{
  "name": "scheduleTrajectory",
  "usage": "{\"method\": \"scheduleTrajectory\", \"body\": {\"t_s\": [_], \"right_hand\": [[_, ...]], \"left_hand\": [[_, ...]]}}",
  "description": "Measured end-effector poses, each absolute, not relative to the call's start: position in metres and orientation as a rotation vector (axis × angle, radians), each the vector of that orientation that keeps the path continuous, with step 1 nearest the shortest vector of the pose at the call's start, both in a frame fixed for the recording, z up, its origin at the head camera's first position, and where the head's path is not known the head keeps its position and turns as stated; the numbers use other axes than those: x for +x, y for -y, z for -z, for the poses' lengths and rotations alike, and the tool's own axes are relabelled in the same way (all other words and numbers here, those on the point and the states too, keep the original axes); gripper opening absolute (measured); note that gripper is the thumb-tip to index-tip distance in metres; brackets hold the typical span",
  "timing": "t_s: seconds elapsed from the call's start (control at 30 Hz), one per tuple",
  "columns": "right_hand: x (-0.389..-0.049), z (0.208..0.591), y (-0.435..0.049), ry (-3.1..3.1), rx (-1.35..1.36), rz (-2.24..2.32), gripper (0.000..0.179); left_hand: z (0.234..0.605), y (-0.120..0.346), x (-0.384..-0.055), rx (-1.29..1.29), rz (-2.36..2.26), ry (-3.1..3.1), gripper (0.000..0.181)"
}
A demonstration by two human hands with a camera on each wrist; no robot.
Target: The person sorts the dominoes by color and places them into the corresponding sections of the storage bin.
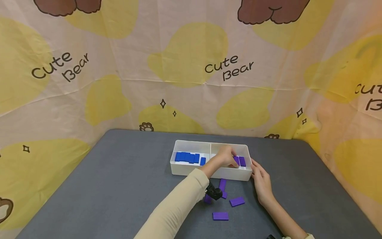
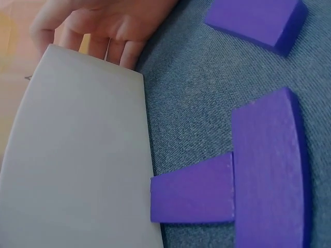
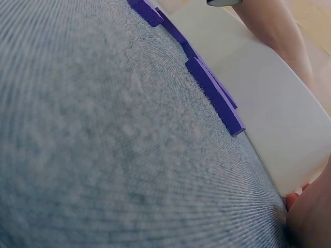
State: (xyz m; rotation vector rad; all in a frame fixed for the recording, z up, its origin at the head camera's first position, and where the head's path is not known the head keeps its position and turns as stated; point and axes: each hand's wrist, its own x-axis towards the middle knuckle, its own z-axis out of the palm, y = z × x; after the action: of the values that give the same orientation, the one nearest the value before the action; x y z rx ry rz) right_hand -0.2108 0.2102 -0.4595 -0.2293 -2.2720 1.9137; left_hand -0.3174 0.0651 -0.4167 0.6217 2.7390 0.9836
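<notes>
A white two-compartment box (image 1: 191,171) stands on the grey table. My left hand (image 1: 225,156) reaches over its front wall into the right compartment. There the thumb and fingers pinch a purple block (image 1: 236,160) at its left side. Beside that lies another purple block (image 1: 242,161). My right hand (image 1: 262,182) rests against the box's right end with its fingers extended along that wall. In the left wrist view, the fingertips of the right hand (image 2: 111,31) pass behind the end of the box.
Several blue blocks (image 1: 186,157) lie in the left compartment. In front of the box are loose purple blocks, among them one at the right (image 1: 237,201), one nearest me (image 1: 220,216) and one by the front wall (image 2: 194,191). A printed cloth (image 1: 185,66) hangs behind the table.
</notes>
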Motion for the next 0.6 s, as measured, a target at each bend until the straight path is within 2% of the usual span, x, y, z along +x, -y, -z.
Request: {"method": "scheduleTrajectory", "body": {"t_s": [0.6], "right_hand": [[-0.2091,0.4577,-0.2096,2.263,-0.216,-1.917,0.054]], "left_hand": [[0.4161,-0.0626,-0.3158,0.58,-1.095,-2.674,0.051]]}}
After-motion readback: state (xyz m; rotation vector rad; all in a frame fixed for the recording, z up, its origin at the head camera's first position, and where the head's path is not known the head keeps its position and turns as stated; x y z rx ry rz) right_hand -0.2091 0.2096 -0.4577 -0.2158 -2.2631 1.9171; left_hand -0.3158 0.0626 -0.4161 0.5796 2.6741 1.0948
